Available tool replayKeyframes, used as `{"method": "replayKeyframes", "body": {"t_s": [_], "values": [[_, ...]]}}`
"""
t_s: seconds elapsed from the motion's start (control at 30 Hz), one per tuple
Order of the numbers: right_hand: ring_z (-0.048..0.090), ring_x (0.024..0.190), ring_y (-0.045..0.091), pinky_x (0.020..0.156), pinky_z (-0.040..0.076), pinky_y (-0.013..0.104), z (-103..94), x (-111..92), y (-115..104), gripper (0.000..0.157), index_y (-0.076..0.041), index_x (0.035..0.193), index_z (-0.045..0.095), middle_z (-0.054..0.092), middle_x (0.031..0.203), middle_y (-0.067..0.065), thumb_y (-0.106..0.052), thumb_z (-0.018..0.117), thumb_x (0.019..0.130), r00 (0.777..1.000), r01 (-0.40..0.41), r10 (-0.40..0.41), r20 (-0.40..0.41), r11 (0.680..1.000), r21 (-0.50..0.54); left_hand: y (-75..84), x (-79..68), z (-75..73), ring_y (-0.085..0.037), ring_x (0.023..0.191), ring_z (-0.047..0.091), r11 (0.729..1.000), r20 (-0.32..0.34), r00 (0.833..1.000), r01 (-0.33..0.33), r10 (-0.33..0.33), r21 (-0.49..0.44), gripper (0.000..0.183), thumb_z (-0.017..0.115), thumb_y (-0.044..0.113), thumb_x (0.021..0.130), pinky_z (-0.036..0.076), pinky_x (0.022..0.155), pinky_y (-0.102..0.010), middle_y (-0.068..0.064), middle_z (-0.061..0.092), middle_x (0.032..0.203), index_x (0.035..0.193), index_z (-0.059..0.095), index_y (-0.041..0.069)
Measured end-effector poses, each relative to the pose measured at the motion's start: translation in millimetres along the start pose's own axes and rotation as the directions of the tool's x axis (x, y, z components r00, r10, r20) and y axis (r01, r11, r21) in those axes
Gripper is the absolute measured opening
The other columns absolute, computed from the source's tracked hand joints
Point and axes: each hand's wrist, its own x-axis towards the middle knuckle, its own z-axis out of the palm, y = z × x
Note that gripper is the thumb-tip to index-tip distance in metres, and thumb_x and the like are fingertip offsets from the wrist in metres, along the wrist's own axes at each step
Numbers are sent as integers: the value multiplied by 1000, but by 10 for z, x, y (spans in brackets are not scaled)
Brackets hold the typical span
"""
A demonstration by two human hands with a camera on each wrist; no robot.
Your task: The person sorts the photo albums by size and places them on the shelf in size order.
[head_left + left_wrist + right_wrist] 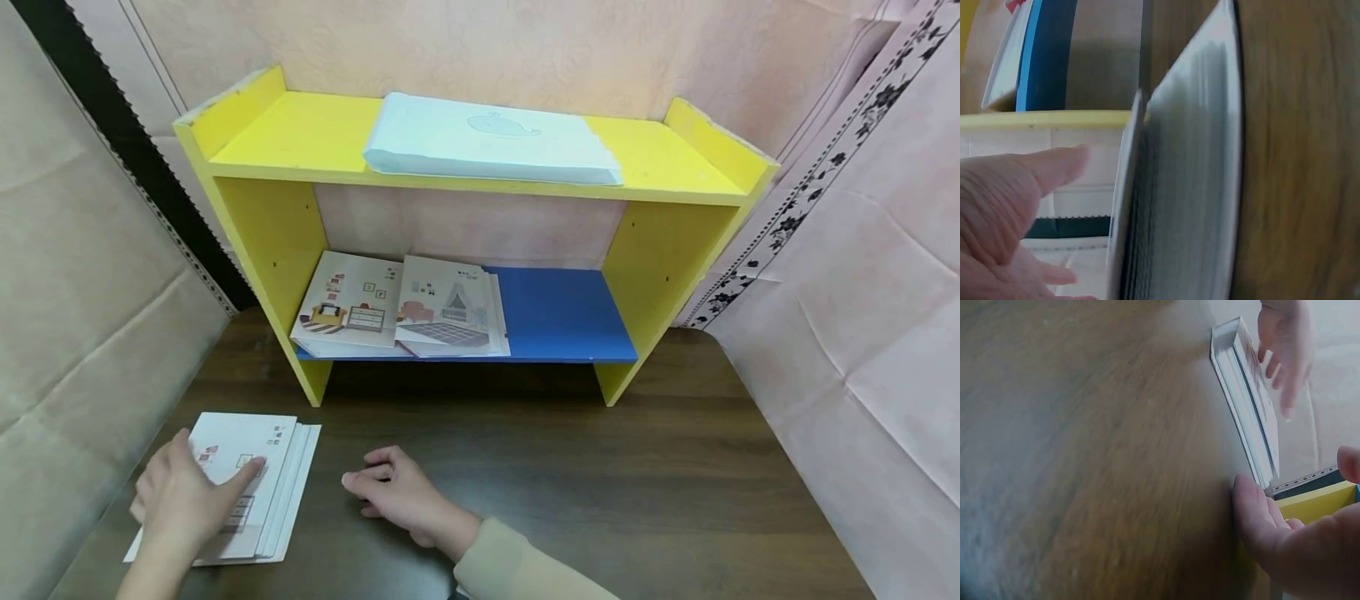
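Observation:
A white book with small printed furniture drawings lies on the table at the front left, its pages fanned out on the right side. My left hand hovers over its cover, thumb stretched across the print and fingers at the left edge. In the left wrist view the thumb stands apart from the book's raised cover. Over the bare wood to the right of the book, my right hand holds nothing, its fingers loosely bent. The right wrist view shows the book edge-on beyond the fingers.
A yellow shelf unit stands at the back of the wooden table. On its blue lower board lie white illustrated books at the left. A pale blue packet with a whale print rests on the top board.

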Motion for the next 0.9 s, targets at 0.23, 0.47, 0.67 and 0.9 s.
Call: {"method": "replayKeyframes", "body": {"t_s": [0.23, 0.47, 0.67, 0.9], "values": [[63, 99, 26, 80, 55, 42, 106, 49, 6, 54, -5, 130, 46, 62, 106, 7, -25, 74, 87, 997, -57, 55, 49, 997, 43, -63, 48, -17, -66, 119, 21, 997, 95, 994, 45, -51, 63, 130, 71, 66, 74, 22, 88, -75, -49, 20, 134, 144, 2, -19], [60, 107, 29, 83, 54, 46, 199, 110, 3, 62, 0, 135, 43, 56, 117, 14, -24, 74, 87, 991, -126, 116, 67, 979, 163, -87, 55, -26, -65, 116, 26, 998, 98, 995, 24, -30, 59, 134, 74, 66, 70, 26, 89, -75, -51, 22, 130, 143, 3, -21], [58, 110, 32, 85, 52, 49, 267, 134, -9, 68, 6, 137, 38, 58, 118, 17, -23, 74, 87, 989, -145, 140, 39, 966, 215, -113, 32, 4, -64, 109, 35, 996, 144, 987, -72, 65, 44, 132, 72, 67, 71, 33, 87, -71, -53, 28, 122, 138, 7, -26], [53, 114, 35, 95, 44, 55, 333, 114, -91, 75, 13, 139, 32, 55, 120, 20, -21, 73, 87, 986, -168, 168, 21, 959, 229, -79, -11, 40, -62, 112, 33, 996, 214, 973, -91, 87, 11, 131, 71, 67, 74, 32, 90, -71, -53, 25, 124, 139, 4, -26]]}}
